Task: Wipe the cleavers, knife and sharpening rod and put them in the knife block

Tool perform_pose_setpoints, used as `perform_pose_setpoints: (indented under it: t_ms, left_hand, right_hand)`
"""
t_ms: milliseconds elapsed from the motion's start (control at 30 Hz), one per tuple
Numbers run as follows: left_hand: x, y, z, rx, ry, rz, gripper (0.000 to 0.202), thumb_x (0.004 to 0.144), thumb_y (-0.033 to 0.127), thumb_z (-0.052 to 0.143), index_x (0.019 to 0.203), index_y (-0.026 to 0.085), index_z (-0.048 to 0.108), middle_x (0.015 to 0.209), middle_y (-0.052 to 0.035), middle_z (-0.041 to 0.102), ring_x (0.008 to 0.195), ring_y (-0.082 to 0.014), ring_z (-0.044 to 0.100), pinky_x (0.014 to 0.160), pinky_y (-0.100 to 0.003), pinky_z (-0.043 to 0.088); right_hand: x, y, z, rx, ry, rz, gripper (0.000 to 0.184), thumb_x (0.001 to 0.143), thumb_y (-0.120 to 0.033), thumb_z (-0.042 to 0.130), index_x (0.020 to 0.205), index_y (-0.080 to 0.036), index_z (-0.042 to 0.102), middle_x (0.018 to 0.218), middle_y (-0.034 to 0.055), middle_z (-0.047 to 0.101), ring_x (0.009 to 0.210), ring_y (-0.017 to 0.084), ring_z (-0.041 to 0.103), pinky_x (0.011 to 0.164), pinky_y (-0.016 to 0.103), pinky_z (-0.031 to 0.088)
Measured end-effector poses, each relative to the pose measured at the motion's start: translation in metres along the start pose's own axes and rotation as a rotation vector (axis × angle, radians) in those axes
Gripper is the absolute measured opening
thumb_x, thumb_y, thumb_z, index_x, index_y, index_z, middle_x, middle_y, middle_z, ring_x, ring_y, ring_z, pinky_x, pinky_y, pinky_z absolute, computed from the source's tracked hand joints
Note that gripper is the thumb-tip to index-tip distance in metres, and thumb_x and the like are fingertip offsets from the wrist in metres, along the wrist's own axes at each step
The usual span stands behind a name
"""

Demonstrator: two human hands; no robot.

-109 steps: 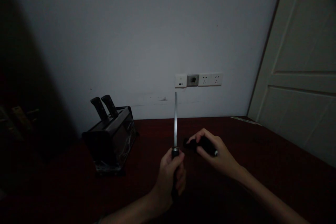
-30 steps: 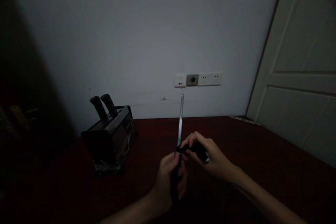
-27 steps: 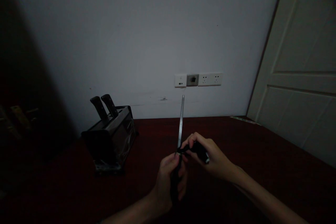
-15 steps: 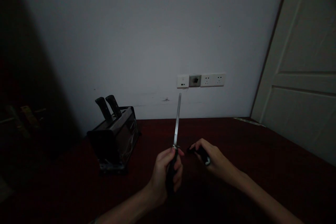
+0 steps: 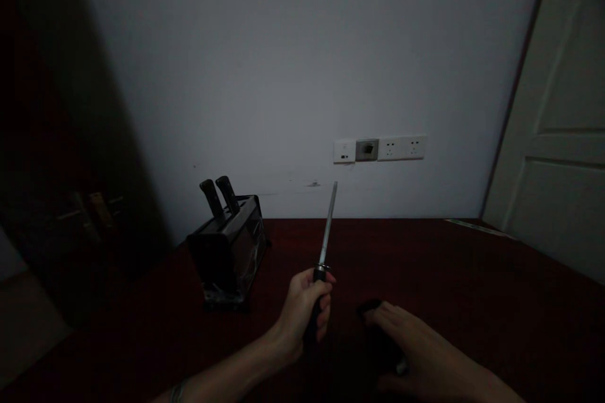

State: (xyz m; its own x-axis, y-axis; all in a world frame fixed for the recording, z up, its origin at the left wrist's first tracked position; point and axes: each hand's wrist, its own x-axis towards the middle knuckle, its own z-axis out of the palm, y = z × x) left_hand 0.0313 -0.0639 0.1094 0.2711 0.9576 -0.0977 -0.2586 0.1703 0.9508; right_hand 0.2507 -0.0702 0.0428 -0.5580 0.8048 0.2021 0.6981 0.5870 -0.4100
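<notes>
My left hand (image 5: 302,313) is wrapped round the black handle of a honing steel (image 5: 329,220), whose silver rod points up and slightly right. My right hand (image 5: 416,359) lies low over the dark red table (image 5: 472,289), fingers curled over a dark object (image 5: 373,312) with a small metal end showing near the palm. In this dim light I cannot make out what that object is. The two hands are apart, the right one lower and to the right of the steel.
A dark knife block (image 5: 230,252) with two black knife handles (image 5: 220,196) stands at the left against the white wall. A row of wall sockets (image 5: 380,149) sits above the table. A pale door (image 5: 562,157) is at the right, dark furniture at the left.
My right hand has pulled the dark object away from the steel's rod and dropped down toward the table at the right. The view has shifted left. The left hand keeps the steel upright.
</notes>
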Motion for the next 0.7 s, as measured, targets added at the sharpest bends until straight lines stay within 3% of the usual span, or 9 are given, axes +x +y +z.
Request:
perform_pose_setpoints:
  t_ms: [67,167,367,567,700]
  left_hand:
    - [-0.001,0.003,-0.004,0.033,0.006,-0.002,0.022,0.067,0.024,0.052,0.088,0.018,0.046,0.049,0.0099,0.038,0.031,-0.0030,0.028,0.029,-0.014,0.022]
    - [-0.005,0.010,-0.012,0.130,0.023,0.003,0.025,0.067,0.022,0.049,0.091,0.019,0.041,0.052,0.0089,0.043,0.031,-0.0038,0.032,0.028,-0.014,0.023]
    - [-0.020,0.037,-0.025,0.346,0.030,0.130,0.031,0.064,0.012,0.045,0.090,0.022,0.031,0.060,0.0076,0.051,0.032,-0.0041,0.036,0.028,-0.012,0.025]
    - [-0.036,0.084,-0.034,0.677,-0.026,0.190,0.019,0.064,0.014,0.052,0.080,0.019,0.043,0.067,0.0009,0.058,0.036,-0.0052,0.043,0.032,-0.015,0.031]
    - [-0.039,0.124,-0.039,0.915,-0.086,0.244,0.011,0.063,0.013,0.054,0.074,0.015,0.055,0.058,-0.0012,0.058,0.040,-0.0091,0.049,0.036,-0.017,0.032]
  right_hand:
    - [-0.004,0.002,-0.003,0.068,-0.016,0.047,0.066,0.056,-0.039,0.074,0.118,-0.026,0.054,0.128,0.0113,0.050,0.115,0.033,0.047,0.096,0.046,0.040]
    - [-0.006,0.004,-0.005,0.134,-0.013,0.088,0.054,0.067,-0.038,0.066,0.119,-0.030,0.053,0.128,0.0080,0.051,0.114,0.030,0.049,0.095,0.044,0.042]
    - [-0.002,-0.001,0.003,0.138,0.043,0.053,0.045,0.075,-0.042,0.058,0.119,-0.034,0.053,0.127,0.0058,0.053,0.114,0.028,0.050,0.096,0.042,0.042]
    - [0.001,-0.011,0.005,0.083,0.041,0.013,0.047,0.075,-0.045,0.056,0.121,-0.035,0.051,0.127,0.0058,0.052,0.115,0.031,0.048,0.096,0.048,0.042]
    - [0.006,-0.012,0.005,0.023,0.113,0.007,0.041,0.077,-0.043,0.054,0.117,-0.031,0.056,0.121,0.0072,0.057,0.112,0.031,0.051,0.094,0.048,0.043]
